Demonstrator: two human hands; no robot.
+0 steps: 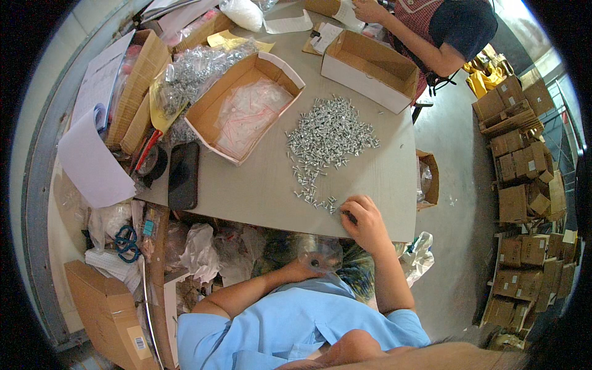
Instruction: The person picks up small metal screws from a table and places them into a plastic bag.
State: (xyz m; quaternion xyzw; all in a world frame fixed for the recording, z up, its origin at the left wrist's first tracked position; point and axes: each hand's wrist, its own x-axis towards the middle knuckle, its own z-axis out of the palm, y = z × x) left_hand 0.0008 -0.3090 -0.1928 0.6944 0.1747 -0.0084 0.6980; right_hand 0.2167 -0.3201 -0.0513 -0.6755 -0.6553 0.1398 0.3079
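A spread pile of small silver screws (330, 139) lies on the grey table (246, 197), narrowing to a loose trail toward the near edge. At the end of that trail is my right hand (365, 225), resting at the table edge with its fingers curled in. What is inside those fingers, if anything, is hidden. Below the edge, over my lap, my left hand (301, 270) grips a small clear plastic bag (320, 251); the bag partly covers its fingers. An open cardboard box (200, 117) holding flat clear bags (250, 114) stands left of the screws.
Another open box (370, 68) stands at the far right, near a person (431, 37) across the table. A black phone (184, 176), a tape roll (151, 166) and bagged hardware (200, 71) lie on the left. Blue-handled scissors (127, 243) hang lower left. Stacked cartons (521, 166) line the right.
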